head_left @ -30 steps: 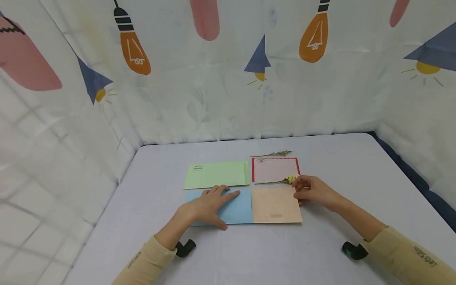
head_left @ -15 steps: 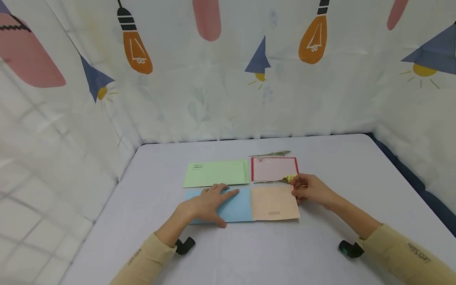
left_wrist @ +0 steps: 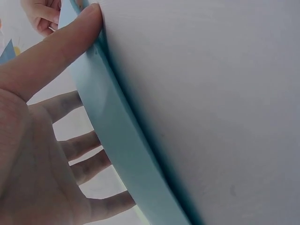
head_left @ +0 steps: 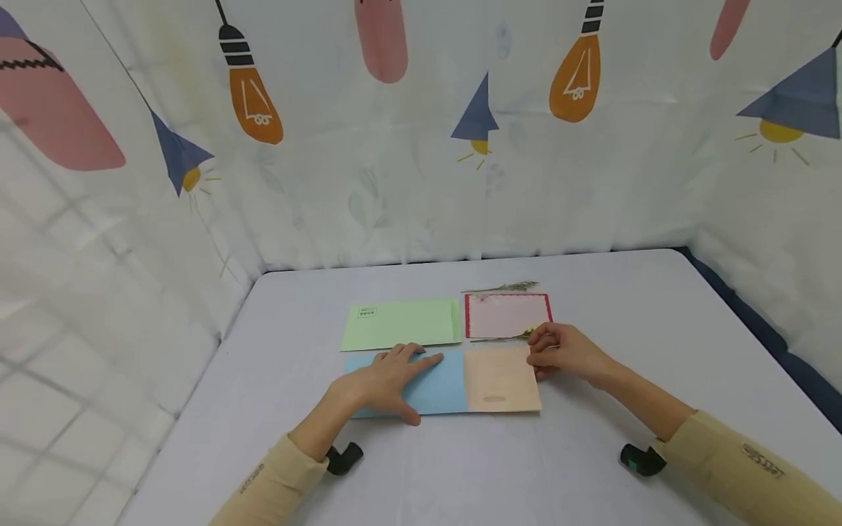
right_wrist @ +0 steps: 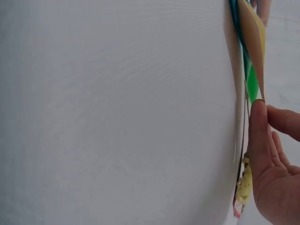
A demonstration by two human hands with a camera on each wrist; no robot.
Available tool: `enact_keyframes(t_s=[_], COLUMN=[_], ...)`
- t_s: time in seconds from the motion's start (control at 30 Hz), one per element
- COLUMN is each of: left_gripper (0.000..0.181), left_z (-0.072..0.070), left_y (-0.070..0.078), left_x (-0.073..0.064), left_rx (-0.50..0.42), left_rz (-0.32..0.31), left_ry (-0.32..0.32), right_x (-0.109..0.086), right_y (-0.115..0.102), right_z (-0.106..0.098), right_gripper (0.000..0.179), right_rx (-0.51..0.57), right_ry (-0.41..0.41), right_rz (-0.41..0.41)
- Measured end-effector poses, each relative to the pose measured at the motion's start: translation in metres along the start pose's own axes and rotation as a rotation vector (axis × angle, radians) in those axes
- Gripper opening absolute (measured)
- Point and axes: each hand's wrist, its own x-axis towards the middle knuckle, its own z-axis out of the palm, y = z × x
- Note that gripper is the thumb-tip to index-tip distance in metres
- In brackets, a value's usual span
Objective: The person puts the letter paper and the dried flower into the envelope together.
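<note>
A blue envelope [head_left: 444,383] lies flat on the table in the head view, with a peach card [head_left: 500,376] sticking out of its right end. My left hand [head_left: 384,380] rests on the envelope with its fingers spread, the thumb at the near edge. In the left wrist view the thumb lies over the edge of the blue paper [left_wrist: 108,103]. My right hand [head_left: 559,354] pinches the card's right edge between thumb and fingers. The right wrist view shows the card [right_wrist: 253,40] bowed up from the table near those fingertips.
Behind the blue envelope lies a green envelope [head_left: 397,326]. To its right is a pink card with a red border [head_left: 503,315]. A yellow dried flower [head_left: 520,336] lies along that card's near edge, partly behind my right hand; a dried sprig [head_left: 506,287] lies beyond it.
My right hand has moved left with the peach card, and less of the card shows beyond the blue envelope. My left hand has stayed in place on the envelope.
</note>
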Motion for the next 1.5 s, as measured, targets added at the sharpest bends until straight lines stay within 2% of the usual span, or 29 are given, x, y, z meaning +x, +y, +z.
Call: enact_keyframes(t_s=[0.4, 0.63, 0.87, 1.23, 1.5], left_gripper=[0.105, 0.104, 0.105, 0.102, 0.103], left_z=[0.000, 0.002, 0.002, -0.005, 0.001], left_y=[0.000, 0.000, 0.000, 0.002, 0.004], left_x=[0.001, 0.000, -0.001, -0.005, -0.004], left_rx=[0.011, -0.019, -0.003, -0.025, -0.044], left_rz=[0.004, 0.013, 0.021, 0.002, 0.013], left_ry=[-0.002, -0.001, 0.004, 0.030, 0.035], right_x=[0.010, 0.016, 0.023, 0.032, 0.031], right_y=[-0.003, -0.004, -0.006, -0.022, -0.021], right_z=[0.012, 0.022, 0.032, 0.047, 0.051], right_gripper=[0.034, 0.033, 0.033, 0.035, 0.037], right_rx=[0.046, 0.059, 0.062, 0.085, 0.131], right_ry=[-0.033, -0.074, -0.111, -0.194, -0.214], right_rz=[0.004, 0.011, 0.034, 0.045, 0.050])
